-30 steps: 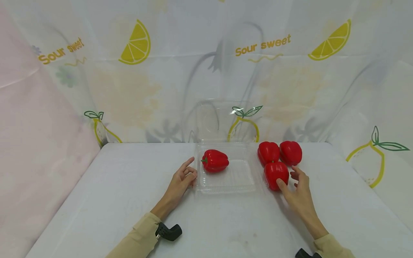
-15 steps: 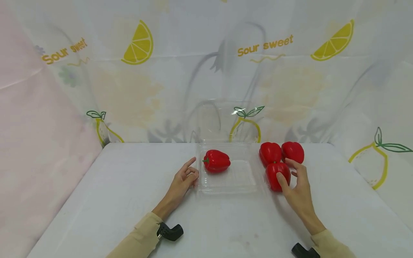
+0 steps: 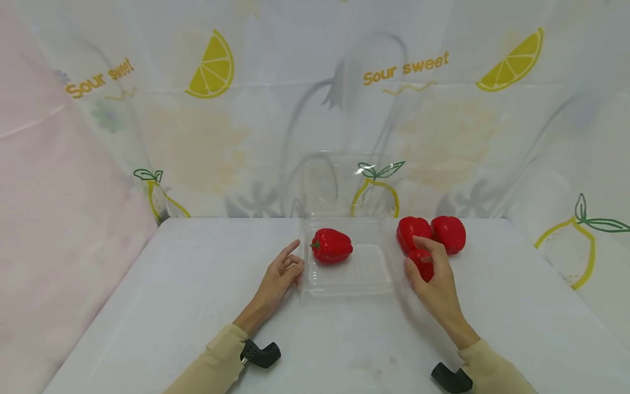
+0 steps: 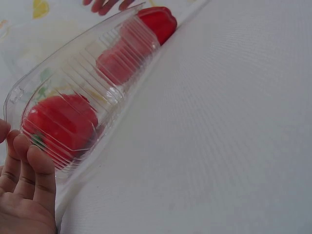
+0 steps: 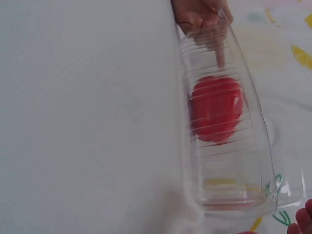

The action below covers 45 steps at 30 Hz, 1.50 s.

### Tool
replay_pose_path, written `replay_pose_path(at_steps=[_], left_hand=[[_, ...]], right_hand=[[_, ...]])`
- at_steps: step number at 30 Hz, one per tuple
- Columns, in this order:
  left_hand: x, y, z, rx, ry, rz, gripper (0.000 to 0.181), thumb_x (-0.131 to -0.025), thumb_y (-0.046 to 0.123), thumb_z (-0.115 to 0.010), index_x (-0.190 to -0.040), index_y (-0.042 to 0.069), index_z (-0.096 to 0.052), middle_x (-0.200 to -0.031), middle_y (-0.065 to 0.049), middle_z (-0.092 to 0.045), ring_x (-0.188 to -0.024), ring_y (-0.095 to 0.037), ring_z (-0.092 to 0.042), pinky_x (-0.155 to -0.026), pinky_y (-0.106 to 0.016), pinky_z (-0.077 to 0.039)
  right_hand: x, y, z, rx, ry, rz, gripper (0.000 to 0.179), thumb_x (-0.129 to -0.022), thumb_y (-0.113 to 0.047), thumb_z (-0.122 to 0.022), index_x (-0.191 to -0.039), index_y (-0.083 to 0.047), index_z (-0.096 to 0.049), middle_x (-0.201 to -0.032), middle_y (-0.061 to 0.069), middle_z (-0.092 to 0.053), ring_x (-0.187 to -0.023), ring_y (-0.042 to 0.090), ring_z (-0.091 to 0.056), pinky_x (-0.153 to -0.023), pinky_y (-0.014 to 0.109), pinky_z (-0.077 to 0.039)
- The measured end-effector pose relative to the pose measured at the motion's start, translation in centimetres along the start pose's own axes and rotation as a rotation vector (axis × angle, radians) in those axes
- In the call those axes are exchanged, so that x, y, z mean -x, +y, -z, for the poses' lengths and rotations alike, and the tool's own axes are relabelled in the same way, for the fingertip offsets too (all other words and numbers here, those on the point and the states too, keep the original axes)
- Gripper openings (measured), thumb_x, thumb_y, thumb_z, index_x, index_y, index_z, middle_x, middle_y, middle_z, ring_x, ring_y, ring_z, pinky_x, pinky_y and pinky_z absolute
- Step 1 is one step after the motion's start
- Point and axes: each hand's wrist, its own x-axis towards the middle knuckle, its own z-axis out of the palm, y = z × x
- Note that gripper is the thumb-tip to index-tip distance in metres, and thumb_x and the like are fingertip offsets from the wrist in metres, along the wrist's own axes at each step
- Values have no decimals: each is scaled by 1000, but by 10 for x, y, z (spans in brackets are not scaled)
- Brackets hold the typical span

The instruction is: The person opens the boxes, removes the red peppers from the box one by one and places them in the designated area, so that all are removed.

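Observation:
A clear plastic box [image 3: 349, 290] stands mid-table, its lid raised at the back. A red bell pepper [image 3: 332, 246] with a green stem lies in its left half. My left hand [image 3: 276, 278] holds the box's left edge, index finger extended; its fingertips [image 4: 41, 158] meet the rim in the left wrist view, where the thumb is hidden. My right hand [image 3: 439, 287] hovers over the front bell pepper [image 3: 421, 265] right of the box, thumb and index finger spread. In the left wrist view that hand's fingertips [image 4: 102, 6] hang above the peppers, apart from them.
Two more red bell peppers, one at left [image 3: 409, 232] and one at right [image 3: 450, 235], sit behind the front one. A white cloth covers the table [image 3: 197, 284]. A lemon-print curtain [image 3: 275, 109] hangs along the back edge.
My right hand has shifted left, from the front pepper's right side to over it, covering more of it. My left hand, the box and the peppers stay in place.

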Motion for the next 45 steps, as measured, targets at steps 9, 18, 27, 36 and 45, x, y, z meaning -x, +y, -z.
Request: replay_pose_path(at_steps=[9,18,27,36,45], left_hand=[[1,-1,0,3,2,0,57,-96,10,-50,-148,17,-27,-97,-4,-51,-72,-9,-49,-62,-17,-43],[-1,-2,0,-3,-2,0,56,-97,10,-50,-148,17,-29,-97,-5,-50,-72,-8,-48,-63,-17,-43],[-1,-1,0,11,-7,-10,57,-96,9,-49,-148,16,-27,-100,-11,-50,-71,-9,-49,-62,-17,-43],[-1,0,0,29,-12,-13,58,-96,7,-49,-149,16,-26,-101,-12,-49,-72,-8,-49,-63,-17,-44],[-1,-1,0,35,-10,-17,58,-96,7,-49,-149,14,-26,-98,-7,-50,-70,-8,-49,-62,-17,-44]], right_hand=[[-8,11,-17,-6,-71,25,65,-78,-5,-74,-135,-12,-44,-133,5,-47,-117,16,-43,-88,8,-39],[-12,9,-29,-41,-129,43,60,-81,-9,-72,-134,-13,-45,-133,5,-48,-120,21,-45,-93,6,-34],[-15,7,-40,-38,-159,47,55,-83,-10,-69,-132,-12,-45,-134,3,-46,-122,21,-45,-95,17,-35],[-21,2,-52,-11,-202,49,58,-83,-11,-70,-134,-11,-43,-134,6,-45,-123,23,-44,-97,49,-41],[-30,-2,-63,52,-310,13,62,-82,-16,-71,-136,-14,-42,-137,7,-42,-125,28,-41,-98,54,-44]])
